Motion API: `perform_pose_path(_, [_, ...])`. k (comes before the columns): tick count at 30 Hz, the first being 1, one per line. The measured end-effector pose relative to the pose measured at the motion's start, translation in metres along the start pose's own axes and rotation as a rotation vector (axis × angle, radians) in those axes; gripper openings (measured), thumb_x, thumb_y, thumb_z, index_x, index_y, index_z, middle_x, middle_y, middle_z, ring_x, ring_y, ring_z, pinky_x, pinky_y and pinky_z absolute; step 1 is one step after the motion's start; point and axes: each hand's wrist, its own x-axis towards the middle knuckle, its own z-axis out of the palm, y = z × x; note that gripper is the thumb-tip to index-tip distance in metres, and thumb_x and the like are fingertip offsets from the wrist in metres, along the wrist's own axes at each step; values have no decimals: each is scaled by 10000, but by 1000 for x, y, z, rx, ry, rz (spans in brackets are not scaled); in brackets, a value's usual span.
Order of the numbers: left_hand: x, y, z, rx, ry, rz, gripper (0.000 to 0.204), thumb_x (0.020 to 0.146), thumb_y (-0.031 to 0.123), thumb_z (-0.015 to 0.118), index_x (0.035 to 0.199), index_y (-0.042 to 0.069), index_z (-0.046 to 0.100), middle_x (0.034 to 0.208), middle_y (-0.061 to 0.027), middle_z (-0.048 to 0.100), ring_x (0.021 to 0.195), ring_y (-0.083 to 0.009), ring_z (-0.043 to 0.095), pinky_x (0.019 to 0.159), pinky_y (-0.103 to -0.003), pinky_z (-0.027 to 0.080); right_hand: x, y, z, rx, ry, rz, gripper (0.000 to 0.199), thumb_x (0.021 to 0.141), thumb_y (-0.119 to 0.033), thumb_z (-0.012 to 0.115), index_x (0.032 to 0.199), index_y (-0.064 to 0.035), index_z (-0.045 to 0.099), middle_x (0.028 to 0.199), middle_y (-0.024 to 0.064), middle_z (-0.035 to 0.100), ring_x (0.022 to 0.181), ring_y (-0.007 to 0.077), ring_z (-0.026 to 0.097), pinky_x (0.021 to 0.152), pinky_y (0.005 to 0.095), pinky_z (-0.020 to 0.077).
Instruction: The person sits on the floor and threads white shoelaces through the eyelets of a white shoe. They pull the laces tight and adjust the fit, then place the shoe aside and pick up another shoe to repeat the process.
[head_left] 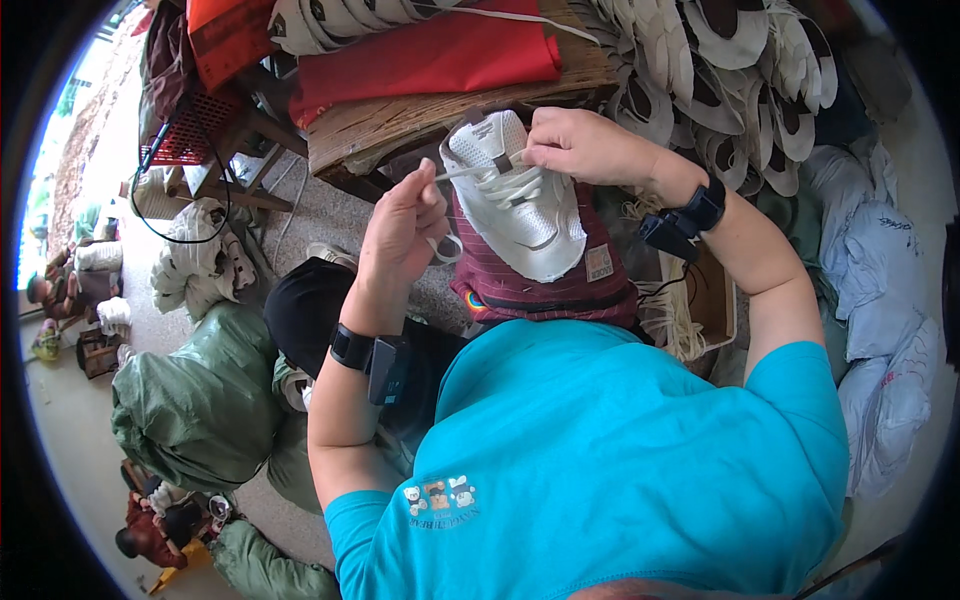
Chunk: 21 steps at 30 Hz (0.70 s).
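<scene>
A white shoe upper [520, 205] lies on a dark red striped cloth [560, 290] over my lap. My left hand [405, 230] pinches a white lace [470, 172] and pulls it taut to the left of the upper. My right hand [580, 145] grips the top edge of the upper near its eyelets, where the lace runs through. Both wrists carry black bands with small devices.
A wooden table [400, 125] ahead holds red cloth [430, 60] and stacked white shoe parts [740, 80]. Green sacks [195, 400] sit on the floor at left, pale bags [880, 290] at right. A box with loose laces [690, 310] stands by my right knee.
</scene>
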Motion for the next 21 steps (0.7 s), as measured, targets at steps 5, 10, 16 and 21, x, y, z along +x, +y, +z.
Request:
perform_pose_path(5, [-4, -1, 10, -21, -158, 17, 257, 1017, 318, 560, 874, 105, 567, 671, 76, 375, 553, -33, 302, 491, -206, 259, 6, 3, -3, 20, -90, -25, 246, 898, -231, 670, 848, 8, 648, 865, 44, 533, 799, 162, 542, 718, 306, 439])
perform_pose_path(10, [-9, -9, 24, 494, 125, 244, 207, 982, 222, 633, 1086, 51, 580, 724, 76, 453, 594, -7, 358, 508, -187, 268, 8, 4, 2, 179, -25, 84, 251, 895, -228, 683, 821, 11, 651, 854, 16, 531, 749, 106, 539, 652, 281, 447])
perform_pose_path(16, [-8, -16, 1, 725, 112, 373, 241, 989, 253, 624, 903, 30, 661, 665, 79, 477, 601, 3, 409, 509, -194, 320, -2, -12, 2, 343, 76, 160, 216, 937, -218, 652, 869, -14, 667, 854, -9, 552, 617, 64, 537, 528, 221, 447])
perform_pose_path(21, [-24, 1, -16, 569, 71, 143, 295, 1017, 305, 570, 901, 62, 690, 670, 93, 490, 571, 11, 392, 504, -174, 308, -18, -18, -15, 377, 159, 99, 218, 988, -200, 575, 901, -17, 657, 888, 4, 554, 645, 72, 547, 589, 219, 456])
